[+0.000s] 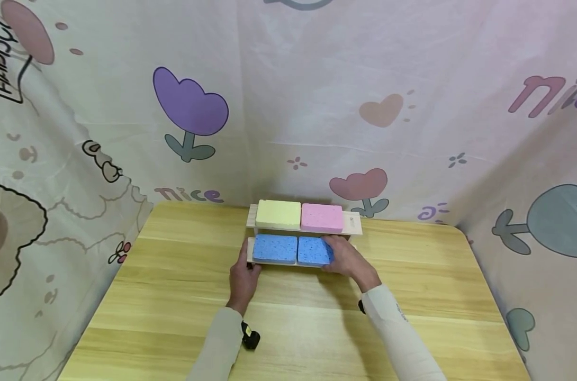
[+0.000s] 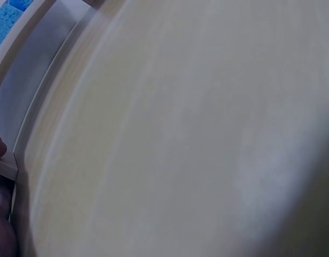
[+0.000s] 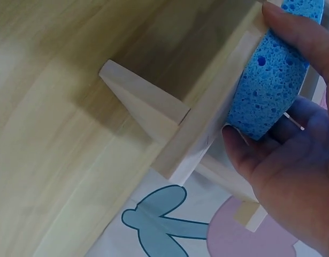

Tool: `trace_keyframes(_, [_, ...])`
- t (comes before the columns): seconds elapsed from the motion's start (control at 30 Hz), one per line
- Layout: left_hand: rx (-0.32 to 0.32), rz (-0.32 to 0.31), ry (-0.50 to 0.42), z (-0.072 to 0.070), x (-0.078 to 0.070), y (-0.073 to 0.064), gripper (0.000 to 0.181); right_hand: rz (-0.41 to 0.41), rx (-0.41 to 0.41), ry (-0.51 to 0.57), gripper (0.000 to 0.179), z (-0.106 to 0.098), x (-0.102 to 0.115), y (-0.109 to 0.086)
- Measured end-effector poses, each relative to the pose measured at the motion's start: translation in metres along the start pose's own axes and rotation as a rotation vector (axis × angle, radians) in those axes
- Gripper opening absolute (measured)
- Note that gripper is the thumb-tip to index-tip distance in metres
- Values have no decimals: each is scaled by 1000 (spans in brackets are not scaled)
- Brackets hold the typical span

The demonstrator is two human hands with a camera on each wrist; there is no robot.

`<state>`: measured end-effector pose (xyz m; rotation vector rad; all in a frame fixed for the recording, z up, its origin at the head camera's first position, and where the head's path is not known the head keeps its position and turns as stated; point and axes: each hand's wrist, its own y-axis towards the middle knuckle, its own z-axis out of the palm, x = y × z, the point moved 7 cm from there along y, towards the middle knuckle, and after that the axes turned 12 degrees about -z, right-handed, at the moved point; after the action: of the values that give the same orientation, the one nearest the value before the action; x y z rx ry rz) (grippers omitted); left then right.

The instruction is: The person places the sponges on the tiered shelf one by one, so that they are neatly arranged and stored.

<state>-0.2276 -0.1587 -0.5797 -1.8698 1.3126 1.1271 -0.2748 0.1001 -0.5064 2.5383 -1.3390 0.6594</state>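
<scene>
A small two-tier wooden rack [image 1: 352, 223] stands near the back of the table. On its lower tier, two blue sponges lie side by side: the left sponge [image 1: 275, 248] and the right sponge [image 1: 313, 251]. My right hand [image 1: 348, 258] grips the right sponge at its outer end. Seen from the right wrist, thumb and fingers curl round that blue sponge [image 3: 271, 75], close over the shelf board [image 3: 212, 115]. My left hand [image 1: 244, 279] holds the rack's lower left end, with fingers above and below a wooden piece [image 2: 6, 166] in the left wrist view.
A yellow sponge [image 1: 279, 213] and a pink sponge [image 1: 322, 217] sit on the upper tier. The wood-grain table [image 1: 174, 296] extends to both sides and in front. A printed cloth [image 1: 288, 106] hangs right behind the rack and along both sides.
</scene>
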Motion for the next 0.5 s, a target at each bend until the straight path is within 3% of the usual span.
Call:
trace_keyframes(0.13, [12, -10, 11, 3, 1, 1, 80, 7, -8, -26, 85, 0, -3, -3])
trace_keyframes(0.3, [53, -28, 7, 7, 3, 3, 79, 30, -25, 3, 103, 3, -9, -11])
trace_keyframes(0.5, [153, -78, -29, 3, 6, 7, 85, 24, -55, 57, 111, 3, -12, -22])
